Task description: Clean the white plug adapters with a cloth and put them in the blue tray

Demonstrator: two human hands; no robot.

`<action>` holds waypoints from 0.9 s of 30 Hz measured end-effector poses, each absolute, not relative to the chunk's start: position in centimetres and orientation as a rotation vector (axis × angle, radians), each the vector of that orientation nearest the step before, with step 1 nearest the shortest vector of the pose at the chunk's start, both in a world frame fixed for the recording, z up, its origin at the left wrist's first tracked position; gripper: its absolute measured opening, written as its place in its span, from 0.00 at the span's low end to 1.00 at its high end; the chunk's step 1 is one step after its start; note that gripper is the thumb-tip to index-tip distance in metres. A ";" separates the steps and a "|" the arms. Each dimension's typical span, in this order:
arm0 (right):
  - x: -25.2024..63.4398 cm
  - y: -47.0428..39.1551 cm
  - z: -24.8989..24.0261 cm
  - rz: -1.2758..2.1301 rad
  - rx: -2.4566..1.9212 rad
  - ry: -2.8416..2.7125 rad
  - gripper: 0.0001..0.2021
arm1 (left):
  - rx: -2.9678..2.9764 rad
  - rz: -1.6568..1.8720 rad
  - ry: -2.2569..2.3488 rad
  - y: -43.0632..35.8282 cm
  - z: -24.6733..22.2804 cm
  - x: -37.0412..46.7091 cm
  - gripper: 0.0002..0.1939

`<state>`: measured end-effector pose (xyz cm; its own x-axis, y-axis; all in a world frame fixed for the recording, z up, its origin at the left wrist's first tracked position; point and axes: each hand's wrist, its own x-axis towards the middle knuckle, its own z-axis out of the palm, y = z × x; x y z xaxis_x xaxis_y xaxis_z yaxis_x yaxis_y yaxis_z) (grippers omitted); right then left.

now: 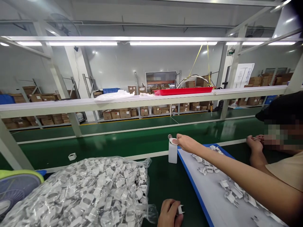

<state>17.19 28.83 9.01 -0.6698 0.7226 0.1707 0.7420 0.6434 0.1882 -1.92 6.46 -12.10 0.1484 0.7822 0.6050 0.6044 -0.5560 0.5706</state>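
Note:
Near the bottom centre, my left hand is closed around a small white plug adapter whose pins stick out to the right. My right hand reaches forward to the top of a white bottle, its fingers pinched on a pale cloth or pad at the bottle's mouth. A large clear bag full of white plug housings lies left of my left hand. To the right, under my right arm, a blue-edged white tray holds scattered white plug adapters.
One white housing lies on the green surface beyond the bag. A green-rimmed fan stands at the lower left. Above the bench runs a shelf with a red tray. Another person in a black cap is at the right.

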 end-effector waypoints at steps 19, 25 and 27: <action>17.4 28.8 8.1 -0.554 -1.245 -2.692 0.14 | 1.913 0.984 1.308 4.4 -7.2 -2.0 0.23; 17.6 28.7 7.8 -0.579 -1.276 -2.688 0.15 | 1.866 0.956 1.325 3.9 -6.1 -2.1 0.23; 17.6 28.6 7.7 -0.592 -1.275 -2.684 0.15 | 1.846 0.959 1.330 3.8 -5.9 -2.1 0.22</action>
<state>17.58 28.63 7.75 -0.6409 0.7214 0.2623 0.7649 0.5709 0.2984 -2.13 3.78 -5.93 0.2141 0.9597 0.1821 0.4761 -0.2652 0.8384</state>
